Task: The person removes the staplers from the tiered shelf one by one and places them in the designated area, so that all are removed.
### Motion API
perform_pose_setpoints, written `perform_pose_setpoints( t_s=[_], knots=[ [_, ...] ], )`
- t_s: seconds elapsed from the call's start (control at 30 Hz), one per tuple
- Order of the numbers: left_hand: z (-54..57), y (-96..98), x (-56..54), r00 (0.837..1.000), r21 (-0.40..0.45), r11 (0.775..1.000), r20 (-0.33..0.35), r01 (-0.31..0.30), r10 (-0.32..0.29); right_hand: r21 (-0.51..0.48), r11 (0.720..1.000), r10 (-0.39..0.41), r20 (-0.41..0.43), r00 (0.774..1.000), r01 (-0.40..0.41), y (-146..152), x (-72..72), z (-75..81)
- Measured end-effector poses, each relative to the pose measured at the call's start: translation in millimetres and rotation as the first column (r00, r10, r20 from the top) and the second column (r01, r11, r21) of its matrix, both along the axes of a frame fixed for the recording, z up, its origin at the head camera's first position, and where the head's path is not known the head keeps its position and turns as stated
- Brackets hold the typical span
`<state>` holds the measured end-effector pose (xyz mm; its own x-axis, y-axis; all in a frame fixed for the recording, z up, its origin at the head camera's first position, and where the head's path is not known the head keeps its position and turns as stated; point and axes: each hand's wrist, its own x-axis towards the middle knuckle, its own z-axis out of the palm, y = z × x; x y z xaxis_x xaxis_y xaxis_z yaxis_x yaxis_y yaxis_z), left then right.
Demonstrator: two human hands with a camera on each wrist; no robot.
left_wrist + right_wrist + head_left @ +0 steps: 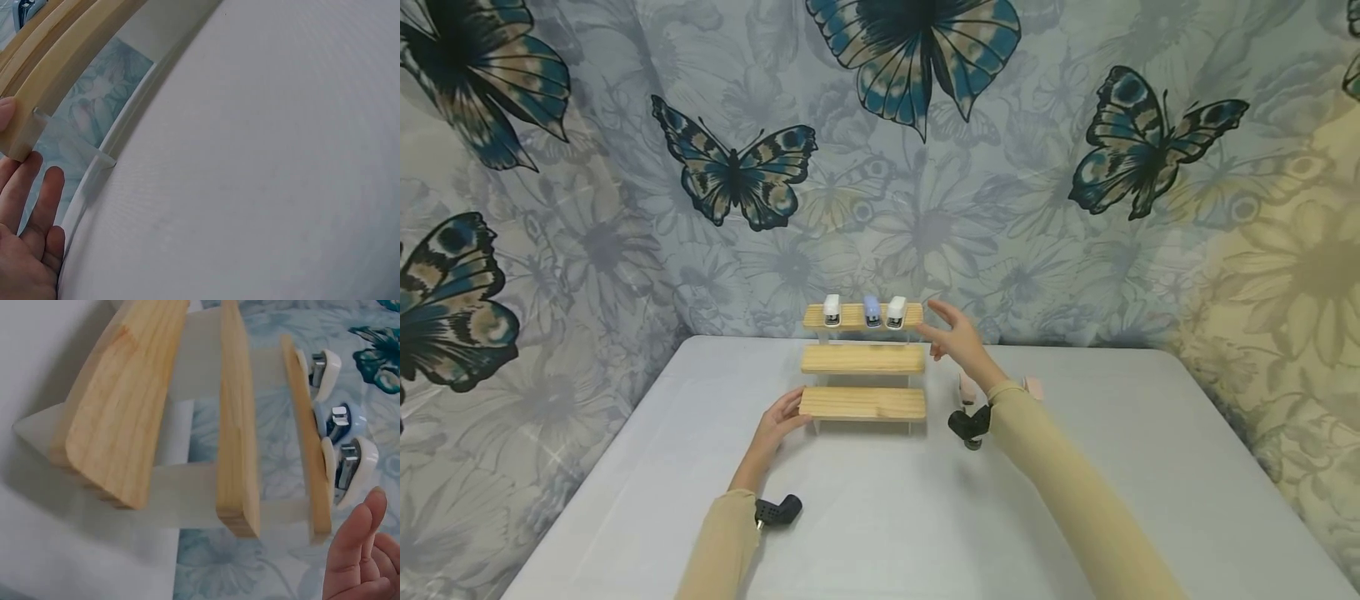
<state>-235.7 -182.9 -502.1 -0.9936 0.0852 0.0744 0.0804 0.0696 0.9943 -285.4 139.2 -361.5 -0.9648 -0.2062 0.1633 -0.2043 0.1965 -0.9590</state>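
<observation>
A three-step wooden display stand (863,403) with translucent side supports stands on the table. Along its top step sit a white stapler (832,311), a blue stapler (872,311) and another white stapler (896,312), their metal ends facing forward. My left hand (782,421) grips the left end of the lowest step; in the left wrist view its thumb (5,114) lies against the board and a fingertip is under it. My right hand (957,336) is at the right end of the top step, beside the right white stapler, fingers extended and holding nothing.
Two pink objects (1033,387) lie on the white table (880,517) to the right of the stand, partly hidden by my right arm. A wall covering with butterflies (735,171) rises behind the table. Black wrist cameras (781,510) are on both wrists.
</observation>
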Motion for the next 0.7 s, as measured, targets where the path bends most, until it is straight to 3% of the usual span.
perform_pose_setpoints(
  t_s=[0.27,0.47,0.7],
  knots=[
    [-0.4,-1.6,0.4,1.0,0.003,1.0,0.007,-0.004,0.004,0.084,0.996,0.021,0.05,0.999,-0.025,-14,-13.3,0.3],
    [0.7,-2.7,0.7,1.0,-0.005,1.0,0.01,-0.014,0.014,0.035,0.999,0.004,0.101,0.995,-0.007,-25,-20.5,-4.0],
    [0.0,-4.4,-1.3,1.0,-0.001,1.0,-0.001,0.004,-0.004,-0.068,0.997,0.032,0.1,0.994,-0.025,-40,-26.3,-1.4]
  ],
)
